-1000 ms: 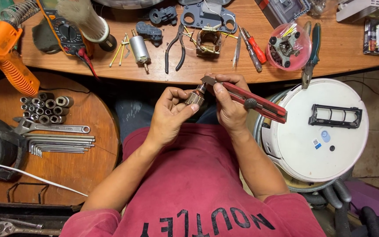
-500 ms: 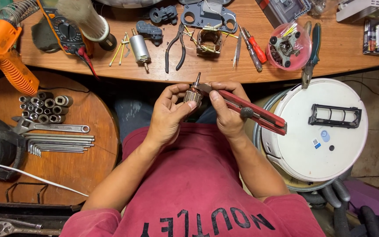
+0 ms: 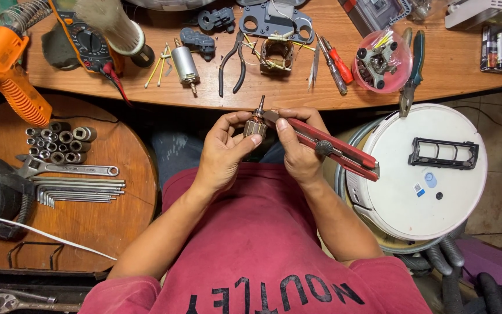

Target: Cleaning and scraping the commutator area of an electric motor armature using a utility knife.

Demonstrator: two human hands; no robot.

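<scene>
at right of frame lies a white round robot vacuum [image 3: 419, 174]. at centre, the right hand [image 3: 300, 148] grips a red utility knife [image 3: 326, 146], its tip against the small motor armature [image 3: 255, 125] that the left hand [image 3: 223, 150] pinches, shaft up, below the wooden bench [image 3: 297, 93].

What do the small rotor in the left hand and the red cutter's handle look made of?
Rotor: seemingly copper windings, reddish-brown, on a dull grey metal shaft; held in the left hand. Cutter in the right hand: glossy red body, plastic or painted metal, with a dark wheel.
</scene>
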